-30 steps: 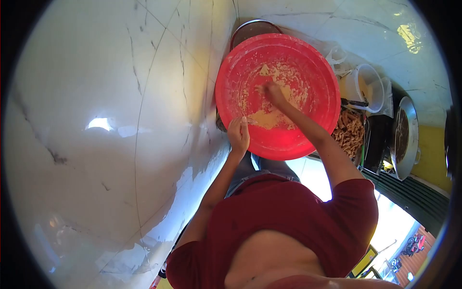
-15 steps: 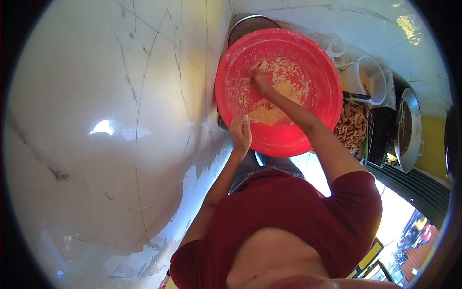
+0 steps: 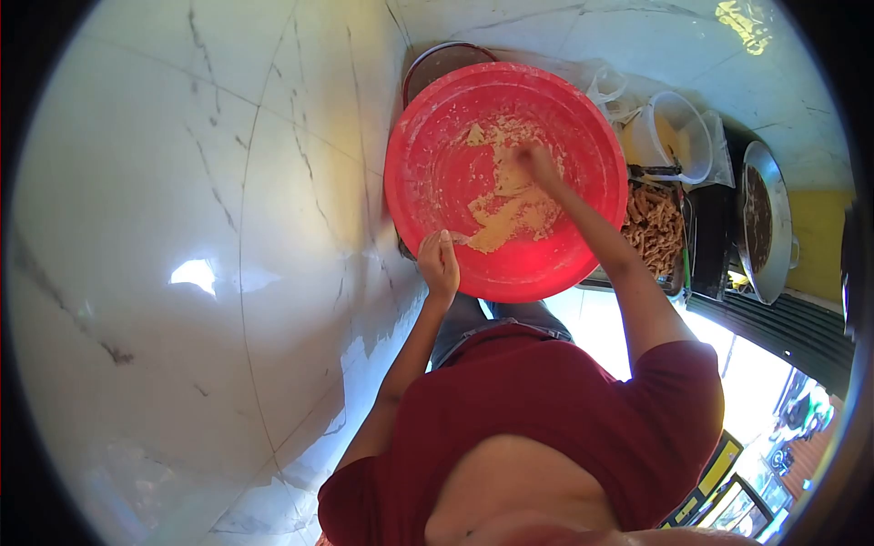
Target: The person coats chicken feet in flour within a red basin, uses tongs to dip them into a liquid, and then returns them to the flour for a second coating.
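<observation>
A wide red basin [image 3: 414,168] holds pale yellowish flour or crumbly mixture [image 3: 510,223], spread across its bottom and smeared on the walls. At the basin's near left rim my left hand [image 3: 439,262] is closed on the edge. Beside its thumb a small pale, translucent piece shows inside the basin; I cannot make out what it is. My right hand [image 3: 537,166] reaches into the basin above the mixture, right of centre. Motion blurs its fingers, so their hold cannot be read.
A tray of brown fried strips [image 3: 654,227] sits right of the basin. Near it are a clear plastic tub [image 3: 685,136], a plastic bag [image 3: 608,89] and a large metal pan [image 3: 774,223]. A marbled tile wall [image 3: 209,182] stands close on the left.
My right hand has moved from the left part of the basin to the right, and the mixture's spread has shifted. My left hand stays on the rim. The view has shifted slightly.
</observation>
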Available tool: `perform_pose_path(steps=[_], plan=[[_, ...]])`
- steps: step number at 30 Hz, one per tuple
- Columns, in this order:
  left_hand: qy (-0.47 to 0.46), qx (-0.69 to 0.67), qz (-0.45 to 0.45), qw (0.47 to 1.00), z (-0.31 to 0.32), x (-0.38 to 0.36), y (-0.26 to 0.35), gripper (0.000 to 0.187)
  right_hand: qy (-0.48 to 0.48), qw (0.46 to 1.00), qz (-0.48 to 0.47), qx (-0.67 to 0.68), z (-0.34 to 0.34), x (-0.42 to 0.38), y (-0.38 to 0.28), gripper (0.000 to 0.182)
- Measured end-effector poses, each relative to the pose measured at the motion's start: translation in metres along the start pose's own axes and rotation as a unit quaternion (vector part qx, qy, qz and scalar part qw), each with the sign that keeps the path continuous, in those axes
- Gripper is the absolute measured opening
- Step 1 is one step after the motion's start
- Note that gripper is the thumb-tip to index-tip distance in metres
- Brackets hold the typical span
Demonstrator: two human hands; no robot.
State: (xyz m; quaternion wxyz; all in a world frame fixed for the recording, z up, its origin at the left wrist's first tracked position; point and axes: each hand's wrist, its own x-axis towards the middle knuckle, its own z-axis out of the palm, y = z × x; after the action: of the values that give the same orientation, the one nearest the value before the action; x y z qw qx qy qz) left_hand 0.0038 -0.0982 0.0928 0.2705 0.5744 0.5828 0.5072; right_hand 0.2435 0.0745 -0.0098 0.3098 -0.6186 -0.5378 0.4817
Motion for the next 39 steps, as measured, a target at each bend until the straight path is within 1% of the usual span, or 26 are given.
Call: perform_pose_path(steps=[1, 4, 7, 10, 13, 14, 15, 16, 17, 18, 19, 20, 22, 23, 25, 26, 28, 29, 31, 32, 34, 37, 38, 39], plan=[[0.001, 0.006, -0.001, 1.0, 0.0, 0.0, 0.0, 0.034, 0.038, 0.981, -0.093, -0.167, -0.015, 0.011, 0.001, 0.011], [0.0, 0.012, -0.007, 1.0, 0.0, -0.001, -0.002, 0.035, 0.043, 0.972, -0.012, -0.232, -0.028, 0.035, 0.013, 0.013], [0.003, 0.008, -0.014, 1.0, 0.002, -0.002, -0.002, 0.036, 0.079, 0.93, -0.226, -0.278, -0.01, 0.035, 0.029, 0.016], [0.003, 0.001, -0.016, 1.0, 0.001, -0.001, 0.003, 0.037, 0.067, 0.922, -0.23, -0.306, 0.001, 0.024, 0.033, 0.016], [0.0, 0.0, -0.017, 1.0, 0.001, 0.0, 0.006, 0.038, -0.01, 0.924, -0.223, -0.312, 0.011, 0.005, 0.032, 0.013], [0.0, 0.001, -0.017, 1.0, 0.001, 0.0, 0.007, 0.038, -0.045, 0.96, -0.176, -0.212, 0.021, -0.008, 0.033, 0.012], [0.0, 0.0, -0.014, 1.0, 0.001, -0.001, 0.006, 0.038, -0.081, 0.982, -0.128, -0.111, 0.034, -0.026, 0.031, 0.011], [0.0, -0.002, -0.012, 1.0, 0.002, -0.002, 0.003, 0.039, -0.115, 0.99, -0.077, -0.008, 0.042, -0.038, 0.032, 0.01], [-0.001, -0.003, -0.01, 1.0, 0.003, -0.003, 0.0, 0.039, -0.119, 0.973, -0.167, -0.107, 0.046, -0.045, 0.037, 0.01], [-0.013, 0.05, 0.004, 0.999, 0.004, -0.003, -0.002, 0.036, -0.121, 0.938, -0.253, -0.204, 0.051, -0.05, 0.05, 0.01], [-0.025, 0.103, 0.018, 0.994, 0.005, -0.001, -0.004, 0.033, -0.12, 0.886, -0.334, -0.297, 0.054, -0.052, 0.058, 0.011], [-0.037, 0.154, 0.033, 0.987, 0.009, 0.003, -0.006, 0.03, -0.126, 0.889, -0.326, -0.296, 0.055, -0.048, 0.064, 0.012], [-0.137, 0.107, -0.031, 0.984, 0.018, 0.01, -0.007, 0.025, -0.139, 0.896, -0.305, -0.292, 0.053, -0.042, 0.06, 0.014], [-0.186, 0.083, -0.063, 0.977, 0.024, 0.015, -0.009, 0.025, -0.142, 0.918, -0.236, -0.283, 0.045, -0.038, 0.058, 0.014], [-0.286, 0.127, -0.067, 0.947, 0.038, 0.027, -0.016, 0.028, -0.147, 0.95, -0.095, -0.259, 0.019, -0.037, 0.02, 0.014], [-0.333, 0.149, -0.068, 0.929, 0.047, 0.033, -0.021, 0.03, -0.096, 0.964, -0.104, -0.224, 0.011, -0.034, 0.015, 0.014], [-0.358, 0.257, -0.011, 0.898, 0.075, 0.039, -0.041, 0.032, 0.007, 0.981, -0.119, -0.153, -0.008, -0.027, 0.014, 0.013], [-0.368, 0.309, 0.019, 0.877, 0.09, 0.038, -0.051, 0.034, 0.037, 0.978, -0.124, -0.163, -0.017, -0.022, 0.013, 0.012], [-0.391, 0.365, 0.023, 0.844, 0.113, 0.036, -0.057, 0.038, 0.095, 0.969, -0.135, -0.183, -0.032, -0.014, 0.013, 0.011], [-0.402, 0.393, 0.025, 0.826, 0.121, 0.033, -0.06, 0.04, 0.091, 0.976, -0.096, -0.175, -0.035, -0.014, 0.015, 0.011], [-0.404, 0.41, 0.026, 0.817, 0.131, 0.026, -0.066, 0.043, 0.081, 0.984, -0.017, -0.158, -0.036, -0.012, 0.028, 0.011], [-0.423, 0.406, 0.046, 0.809, 0.138, 0.029, -0.077, 0.044, 0.114, 0.946, -0.123, -0.278, -0.018, -0.001, 0.061, 0.01], [-0.434, 0.399, 0.054, 0.806, 0.136, 0.03, -0.08, 0.043, 0.107, 0.945, -0.142, -0.273, -0.011, -0.003, 0.07, 0.01], [-0.449, 0.386, 0.016, 0.806, 0.132, 0.033, -0.078, 0.041, 0.101, 0.944, -0.162, -0.268, -0.003, -0.009, 0.074, 0.01]])
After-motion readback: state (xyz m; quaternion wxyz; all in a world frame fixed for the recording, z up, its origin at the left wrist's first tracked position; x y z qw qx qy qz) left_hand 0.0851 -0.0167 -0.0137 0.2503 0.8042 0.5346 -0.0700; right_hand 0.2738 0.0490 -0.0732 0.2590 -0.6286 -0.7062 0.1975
